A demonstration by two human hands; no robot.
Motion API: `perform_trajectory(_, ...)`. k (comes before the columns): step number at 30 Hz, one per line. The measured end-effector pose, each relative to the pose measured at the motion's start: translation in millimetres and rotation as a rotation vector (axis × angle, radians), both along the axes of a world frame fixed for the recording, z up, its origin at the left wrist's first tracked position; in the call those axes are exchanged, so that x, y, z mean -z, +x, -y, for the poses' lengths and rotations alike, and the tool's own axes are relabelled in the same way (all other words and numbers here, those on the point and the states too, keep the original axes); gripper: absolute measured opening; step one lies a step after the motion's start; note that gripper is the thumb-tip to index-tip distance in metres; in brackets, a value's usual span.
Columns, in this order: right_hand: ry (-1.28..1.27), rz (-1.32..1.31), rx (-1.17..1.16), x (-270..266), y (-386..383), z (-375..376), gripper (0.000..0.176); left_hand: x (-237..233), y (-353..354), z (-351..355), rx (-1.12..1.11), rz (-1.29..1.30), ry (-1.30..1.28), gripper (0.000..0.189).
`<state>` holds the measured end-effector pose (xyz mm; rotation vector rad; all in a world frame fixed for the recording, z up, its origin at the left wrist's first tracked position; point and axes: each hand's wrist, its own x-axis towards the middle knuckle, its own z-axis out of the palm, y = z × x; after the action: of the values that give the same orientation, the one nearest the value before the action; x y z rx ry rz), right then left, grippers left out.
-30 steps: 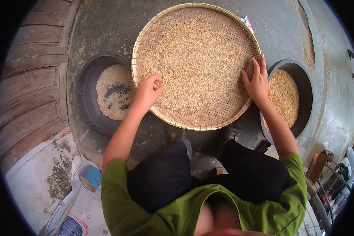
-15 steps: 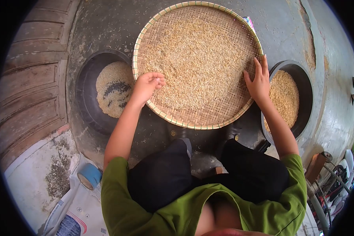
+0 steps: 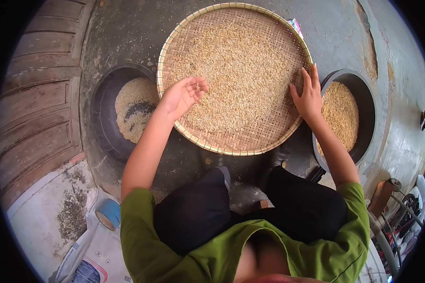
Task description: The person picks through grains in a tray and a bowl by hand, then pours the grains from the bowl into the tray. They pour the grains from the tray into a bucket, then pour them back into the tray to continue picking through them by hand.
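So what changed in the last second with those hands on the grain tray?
The left hand, curled and pinching at the grain a second ago, rose slightly and turned palm up, fingers open. The right hand stayed flat at the right rim of the woven tray, which kept its place.

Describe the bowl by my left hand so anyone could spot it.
A big woven tray of grain fills the middle, flanked by two black bowls. The left bowl, beside the left hand, holds paler grain with a dark patch; the right bowl holds golden grain.

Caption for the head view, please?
Left hand palm-up over grain on a woven tray, right hand flat on it; left bowl and right bowl flank it.
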<state>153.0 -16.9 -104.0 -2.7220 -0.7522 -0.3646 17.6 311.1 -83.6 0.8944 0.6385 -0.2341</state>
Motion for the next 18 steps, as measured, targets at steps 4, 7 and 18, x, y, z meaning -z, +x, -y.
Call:
perform_trajectory(4, 0.009, -0.017, 0.011, 0, -1, -2, 0.055, -82, 44, 81, 0.417, 0.528, -0.361, 0.059)
perform_trajectory(7, 0.011, -0.016, 0.010, 0, -1, -2, 0.055, -100, 53, 91, 0.580, 0.632, 0.031, 0.061)
perform_trajectory(18, 0.017, -0.011, 0.001, 1, 0, -1, 0.054, -5, -31, -7, 0.403, -0.010, 1.079, 0.028)
